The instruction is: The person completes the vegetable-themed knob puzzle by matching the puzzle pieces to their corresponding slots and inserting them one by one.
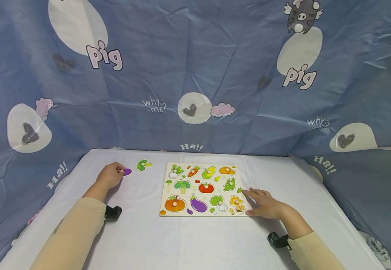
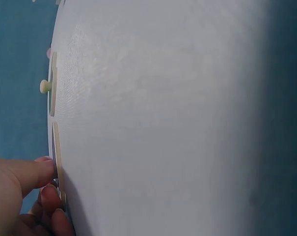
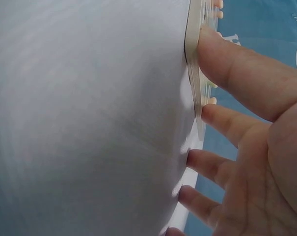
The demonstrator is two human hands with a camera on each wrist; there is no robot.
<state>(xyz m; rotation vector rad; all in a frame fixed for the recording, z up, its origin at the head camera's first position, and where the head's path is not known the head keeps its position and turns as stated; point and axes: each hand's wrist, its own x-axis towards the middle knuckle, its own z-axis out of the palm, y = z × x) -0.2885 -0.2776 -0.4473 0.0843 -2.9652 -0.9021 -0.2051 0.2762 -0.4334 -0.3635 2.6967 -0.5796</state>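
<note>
My left hand [image 1: 110, 175] is at the far left of the table, its thumb and fingertips pinching the eggplant puzzle piece [image 1: 127, 172]. In the left wrist view that piece [image 2: 59, 157] shows edge-on, close over the cloth, its knob hidden by the fingers. A broccoli piece [image 1: 143, 165] lies just to its right; its knob stands up in the left wrist view. The vegetable puzzle board [image 1: 190, 214] lies mid-table; its broccoli and eggplant spots show no knob. My right hand [image 1: 264, 204] has its fingers spread, thumb and index fingertip at the board's right edge and other fingertips on the cloth.
Knobbed pieces such as the tomato [image 1: 206, 188], pumpkin [image 1: 175, 204] and corn [image 1: 208, 172] sit in the board. A white cloth [image 1: 195, 243] covers the table. Blue printed fabric [image 1: 168, 82] stands behind it and along both sides.
</note>
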